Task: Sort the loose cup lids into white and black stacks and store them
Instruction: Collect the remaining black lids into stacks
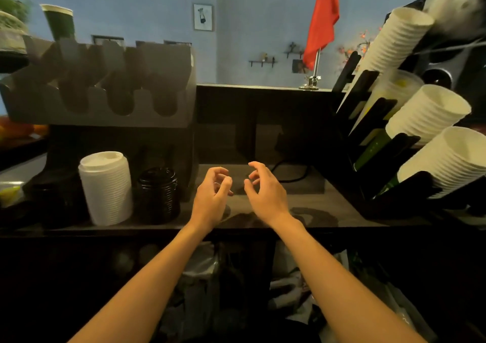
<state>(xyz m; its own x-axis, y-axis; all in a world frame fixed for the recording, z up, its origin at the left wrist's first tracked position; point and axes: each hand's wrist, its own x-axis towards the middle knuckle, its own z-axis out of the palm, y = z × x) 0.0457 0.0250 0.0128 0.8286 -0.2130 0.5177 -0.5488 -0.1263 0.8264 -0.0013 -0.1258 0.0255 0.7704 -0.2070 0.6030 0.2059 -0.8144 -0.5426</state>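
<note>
A tall stack of white lids [106, 187] stands on the dark counter [323, 211] at the left. Right beside it sits a shorter stack of black lids [157, 194]. My left hand [211, 198] hovers over the middle of the counter, to the right of the black stack, fingers loosely curled and holding nothing. My right hand [264, 191] hangs next to it, a small gap between them, fingers also loosely curled and empty. Neither hand touches a stack.
A grey lid organiser [105, 87] with curved slots stands behind the stacks, a green cup [59, 21] on top. A black rack [368, 142] at the right holds slanted stacks of white paper cups [431, 113]. A cable [289, 174] and a flag stand [313, 82] lie behind.
</note>
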